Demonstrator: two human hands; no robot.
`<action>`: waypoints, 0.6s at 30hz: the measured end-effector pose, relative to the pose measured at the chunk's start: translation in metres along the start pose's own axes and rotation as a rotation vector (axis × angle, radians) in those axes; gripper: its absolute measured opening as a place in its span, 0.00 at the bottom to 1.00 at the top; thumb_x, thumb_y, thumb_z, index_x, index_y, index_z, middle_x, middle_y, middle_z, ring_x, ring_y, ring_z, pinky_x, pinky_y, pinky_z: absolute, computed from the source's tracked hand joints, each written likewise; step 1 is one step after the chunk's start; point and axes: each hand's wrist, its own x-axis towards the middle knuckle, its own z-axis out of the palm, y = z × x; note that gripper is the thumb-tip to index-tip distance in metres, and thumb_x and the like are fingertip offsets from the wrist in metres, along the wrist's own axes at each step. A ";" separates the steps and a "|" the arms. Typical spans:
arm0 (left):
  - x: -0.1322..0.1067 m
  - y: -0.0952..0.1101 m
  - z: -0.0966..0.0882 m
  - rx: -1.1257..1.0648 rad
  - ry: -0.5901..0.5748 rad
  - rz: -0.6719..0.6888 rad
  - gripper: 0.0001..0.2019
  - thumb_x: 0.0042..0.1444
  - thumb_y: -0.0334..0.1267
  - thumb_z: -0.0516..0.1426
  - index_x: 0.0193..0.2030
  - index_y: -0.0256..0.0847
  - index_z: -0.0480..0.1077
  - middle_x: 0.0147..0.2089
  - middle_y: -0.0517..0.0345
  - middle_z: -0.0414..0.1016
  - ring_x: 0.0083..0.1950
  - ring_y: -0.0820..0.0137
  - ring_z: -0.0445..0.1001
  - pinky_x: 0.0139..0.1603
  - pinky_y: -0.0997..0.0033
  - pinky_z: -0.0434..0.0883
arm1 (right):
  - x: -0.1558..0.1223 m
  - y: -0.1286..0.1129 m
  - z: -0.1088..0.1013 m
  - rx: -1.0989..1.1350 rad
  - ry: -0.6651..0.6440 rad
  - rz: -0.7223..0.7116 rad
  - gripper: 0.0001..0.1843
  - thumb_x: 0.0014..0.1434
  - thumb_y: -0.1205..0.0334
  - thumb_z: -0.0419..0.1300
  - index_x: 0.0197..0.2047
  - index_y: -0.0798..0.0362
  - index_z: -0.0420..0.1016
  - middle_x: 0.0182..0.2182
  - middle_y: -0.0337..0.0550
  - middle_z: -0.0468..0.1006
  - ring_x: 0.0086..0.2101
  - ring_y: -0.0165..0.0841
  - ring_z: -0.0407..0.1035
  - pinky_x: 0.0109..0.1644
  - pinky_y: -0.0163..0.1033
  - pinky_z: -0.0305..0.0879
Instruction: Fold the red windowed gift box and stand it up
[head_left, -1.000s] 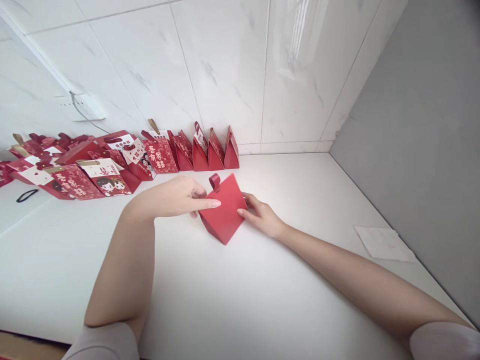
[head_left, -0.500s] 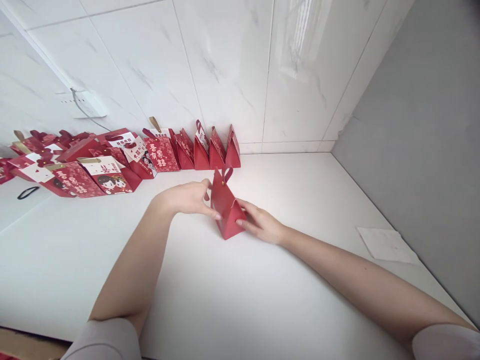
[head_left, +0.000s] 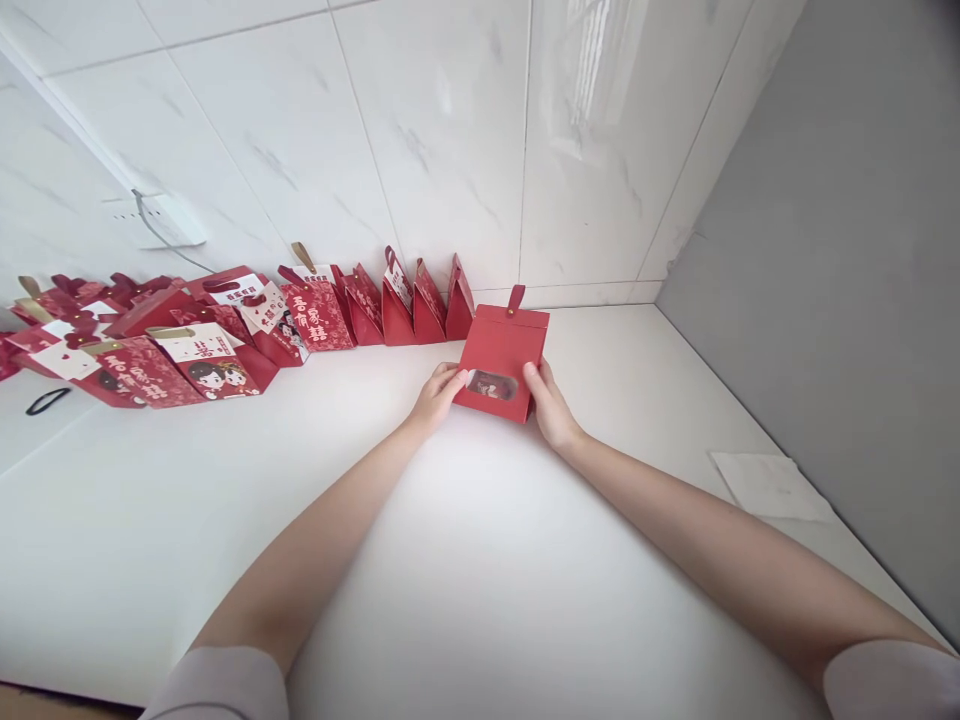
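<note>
A red gift box (head_left: 501, 345) with a loop handle on top stands between my hands, its plain face with an oval clear window turned toward me. Something dark red shows through the window. My left hand (head_left: 439, 393) grips its lower left edge, thumb on the front. On the right edge my right hand (head_left: 551, 405) is closed, its thumb beside the window. The fingers behind the box are hidden. Left of it, several similar red boxes (head_left: 429, 305) stand in a row along the wall.
More printed red and white gift boxes (head_left: 214, 365) crowd the left back of the white table (head_left: 465, 570). A black loop (head_left: 47, 401) lies at far left. A wall socket (head_left: 154, 218) has a grey cable. White paper (head_left: 771, 486) lies by the grey panel (head_left: 840, 250) at right.
The gift box has turned from a side-on view to its windowed face and moved right and back toward the wall. Both hands have moved with it, now on opposite edges.
</note>
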 end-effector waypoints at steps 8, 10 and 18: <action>0.004 0.003 -0.012 -0.340 -0.219 -0.210 0.23 0.57 0.55 0.58 0.47 0.35 0.77 0.46 0.46 0.81 0.51 0.54 0.76 0.54 0.57 0.70 | 0.001 -0.004 -0.002 0.059 0.000 0.096 0.41 0.67 0.38 0.49 0.74 0.43 0.38 0.70 0.44 0.57 0.67 0.38 0.56 0.70 0.52 0.55; 0.007 0.000 -0.015 -0.364 -0.183 -0.271 0.22 0.56 0.55 0.57 0.40 0.35 0.77 0.37 0.48 0.81 0.41 0.58 0.77 0.43 0.60 0.72 | -0.002 -0.007 -0.002 0.069 -0.004 0.083 0.45 0.66 0.38 0.50 0.75 0.43 0.30 0.72 0.45 0.52 0.67 0.39 0.55 0.69 0.52 0.56; 0.013 -0.005 -0.021 -0.434 -0.121 -0.300 0.21 0.56 0.51 0.53 0.50 0.39 0.71 0.43 0.50 0.80 0.38 0.61 0.75 0.33 0.65 0.71 | -0.001 0.003 0.000 -0.097 -0.144 0.037 0.49 0.61 0.49 0.60 0.75 0.43 0.34 0.67 0.53 0.59 0.44 0.39 0.75 0.54 0.53 0.72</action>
